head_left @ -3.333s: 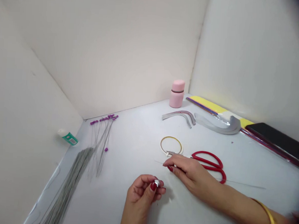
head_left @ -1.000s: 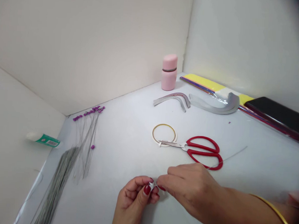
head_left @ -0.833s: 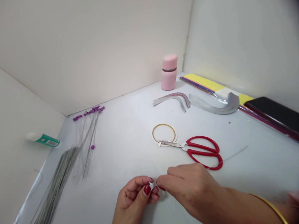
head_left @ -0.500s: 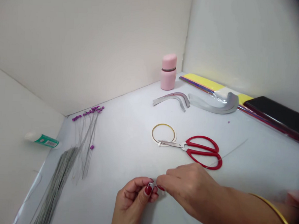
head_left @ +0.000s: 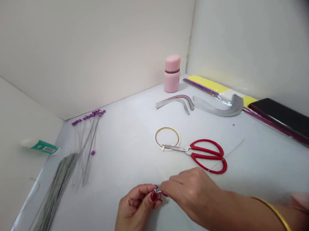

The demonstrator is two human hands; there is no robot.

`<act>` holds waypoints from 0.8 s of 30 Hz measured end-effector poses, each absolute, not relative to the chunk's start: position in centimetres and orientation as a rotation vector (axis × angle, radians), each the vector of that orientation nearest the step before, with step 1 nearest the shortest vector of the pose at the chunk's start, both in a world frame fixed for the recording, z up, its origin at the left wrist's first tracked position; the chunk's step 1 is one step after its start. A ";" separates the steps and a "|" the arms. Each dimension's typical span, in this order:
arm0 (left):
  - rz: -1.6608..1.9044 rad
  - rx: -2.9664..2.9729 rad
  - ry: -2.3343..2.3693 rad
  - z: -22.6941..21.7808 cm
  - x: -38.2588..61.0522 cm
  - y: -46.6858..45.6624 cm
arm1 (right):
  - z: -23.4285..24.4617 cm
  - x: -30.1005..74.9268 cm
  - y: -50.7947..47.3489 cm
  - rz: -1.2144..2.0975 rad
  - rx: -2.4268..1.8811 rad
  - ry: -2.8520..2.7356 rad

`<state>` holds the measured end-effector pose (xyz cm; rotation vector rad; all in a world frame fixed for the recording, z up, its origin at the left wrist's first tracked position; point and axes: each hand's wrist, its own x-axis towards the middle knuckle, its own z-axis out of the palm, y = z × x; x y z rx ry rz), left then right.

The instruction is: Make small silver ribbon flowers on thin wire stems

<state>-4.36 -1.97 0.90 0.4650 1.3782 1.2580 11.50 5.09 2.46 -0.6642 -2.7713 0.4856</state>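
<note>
My left hand [head_left: 135,208] is closed, pinching a small silver rolled piece [head_left: 154,192] between thumb and fingers. My right hand [head_left: 191,194] is closed in a pinch on a thin grey wire [head_left: 230,151], whose near end meets the silver piece. The wire runs up and to the right past the red scissors [head_left: 204,156]. The two hands touch at the fingertips near the table's front edge. A gold bangle [head_left: 279,217] sits on my right wrist.
A thin gold ring [head_left: 167,138] lies by the scissor tips. A bundle of grey wires [head_left: 55,189] and purple-tipped wires [head_left: 87,139] lie at left, beside a glue tube [head_left: 39,145]. At the back stand a pink bottle [head_left: 172,73], grey strips [head_left: 217,107], coloured sheets [head_left: 211,84] and a black phone [head_left: 287,118].
My right hand left the spot by the scissors and brought the wire to the silver piece in my left hand. Over the last second the hands hardly move; the view drifts slightly.
</note>
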 end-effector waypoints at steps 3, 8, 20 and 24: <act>1.258 0.475 1.372 0.8 -4.4 -2.0 | 2.4 11.4 5.2 0.485 -0.671 -2.774; 1.244 0.490 1.372 0.6 -4.6 -2.0 | 2.3 11.5 5.1 0.517 -0.662 -2.790; 1.218 0.494 1.356 0.5 -4.6 -2.0 | 2.3 11.4 5.2 0.525 -0.654 -2.818; 1.213 0.503 1.365 0.3 -4.7 -2.1 | 2.2 11.5 5.1 0.519 -0.651 -2.829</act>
